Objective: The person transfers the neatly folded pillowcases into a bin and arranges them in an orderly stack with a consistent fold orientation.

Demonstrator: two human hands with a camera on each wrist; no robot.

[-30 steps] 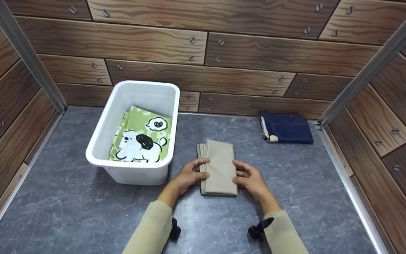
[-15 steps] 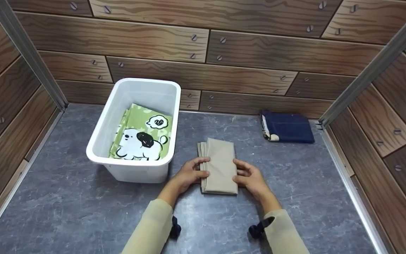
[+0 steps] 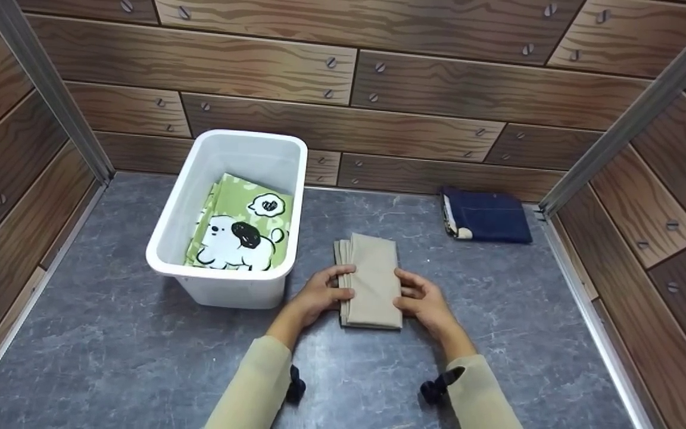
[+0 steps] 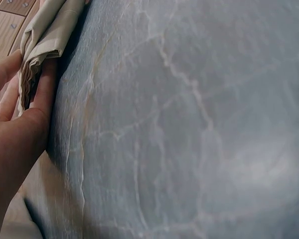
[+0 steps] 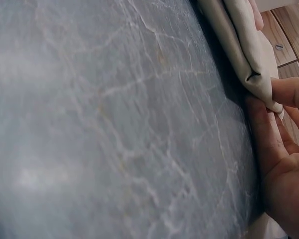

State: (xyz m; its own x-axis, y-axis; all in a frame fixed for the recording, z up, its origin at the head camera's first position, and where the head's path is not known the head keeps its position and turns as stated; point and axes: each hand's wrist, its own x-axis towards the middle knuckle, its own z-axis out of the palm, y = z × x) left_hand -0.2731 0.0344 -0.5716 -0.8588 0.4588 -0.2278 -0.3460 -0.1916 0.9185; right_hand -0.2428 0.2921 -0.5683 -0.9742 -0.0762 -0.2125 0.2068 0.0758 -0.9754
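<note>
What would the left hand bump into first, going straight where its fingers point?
The folded beige cloth, whose left side the left hand grips; the right hand probably lies beyond it.

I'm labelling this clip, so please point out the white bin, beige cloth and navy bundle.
White bin (image 3: 233, 292): head view, on its near outer wall.
Beige cloth (image 3: 374, 283): head view, on its top layer.
Navy bundle (image 3: 489, 217): head view, mid upper face.

At centre, you have a beige bundle (image 3: 374, 286) of matt, creased cloth; at left, a smooth plastic tub (image 3: 233, 293); at right, a blue cloth bundle (image 3: 490, 218). Your marbled work surface (image 3: 498, 298) looks smooth and glossy.
</note>
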